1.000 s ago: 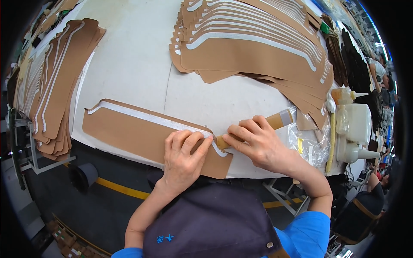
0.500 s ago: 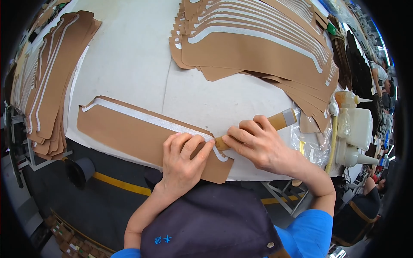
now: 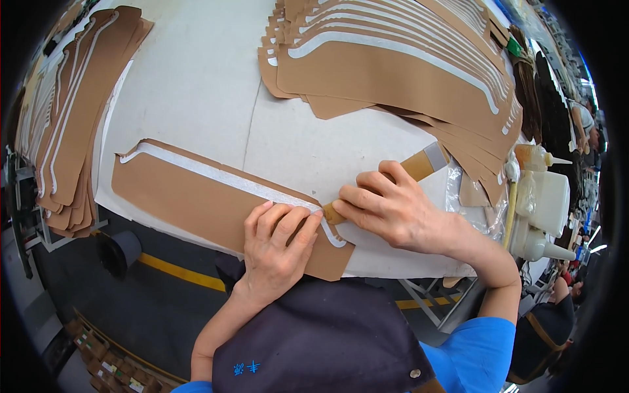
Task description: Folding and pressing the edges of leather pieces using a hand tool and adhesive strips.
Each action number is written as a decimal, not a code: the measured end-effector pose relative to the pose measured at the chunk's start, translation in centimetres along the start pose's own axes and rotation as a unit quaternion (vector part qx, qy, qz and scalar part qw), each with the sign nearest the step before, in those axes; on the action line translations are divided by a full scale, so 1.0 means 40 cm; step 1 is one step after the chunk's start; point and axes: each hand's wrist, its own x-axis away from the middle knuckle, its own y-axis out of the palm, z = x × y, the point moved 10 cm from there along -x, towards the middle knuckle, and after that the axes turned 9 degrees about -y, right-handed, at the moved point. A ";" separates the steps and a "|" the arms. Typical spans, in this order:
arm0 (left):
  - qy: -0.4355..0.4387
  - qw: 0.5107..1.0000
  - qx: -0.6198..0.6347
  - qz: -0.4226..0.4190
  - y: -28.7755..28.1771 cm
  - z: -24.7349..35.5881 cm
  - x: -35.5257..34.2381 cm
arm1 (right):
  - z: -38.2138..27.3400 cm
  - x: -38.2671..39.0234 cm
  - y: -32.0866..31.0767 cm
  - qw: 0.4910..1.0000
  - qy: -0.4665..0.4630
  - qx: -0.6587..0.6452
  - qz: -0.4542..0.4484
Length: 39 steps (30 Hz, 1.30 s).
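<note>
A long brown panel (image 3: 183, 190), leather-like or cardboard-like, lies slantwise along the table's near edge. A white strip (image 3: 209, 175) runs along its far side and bends down at the right end. Bent fingers of my left hand (image 3: 278, 242) press the panel down at the strip, thumb and index tips close together. My right hand (image 3: 400, 213) is closed around a flat yellowish-brown stick (image 3: 415, 165) with a grey band at its far end. The stick's near tip touches the panel's far edge beside my left thumb; my right fingers hide its middle.
Similar brown panels with white strips form a fanned stack (image 3: 386, 72) at the back right and another pile (image 3: 85, 124) at the left. Squeeze bottles, a white container (image 3: 549, 200) and clear plastic (image 3: 485, 219) sit at the right edge. A dark bin (image 3: 118, 252) stands below the table.
The stick and my right hand have shifted slightly at the panel's edge, and the stick slants more steeply. My left hand stays on the panel. The whole view has moved a little.
</note>
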 end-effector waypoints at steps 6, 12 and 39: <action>-0.006 1.000 -0.005 0.000 0.005 -0.002 0.002 | 0.018 -0.008 0.008 0.999 -0.031 -0.006 0.015; -0.009 1.000 -0.001 -0.001 0.003 0.001 0.001 | 0.012 -0.002 0.001 1.000 -0.015 -0.013 -0.006; -0.082 0.992 -0.086 0.038 -0.032 -0.019 0.008 | 0.062 -0.078 0.014 0.991 -0.126 -0.046 0.009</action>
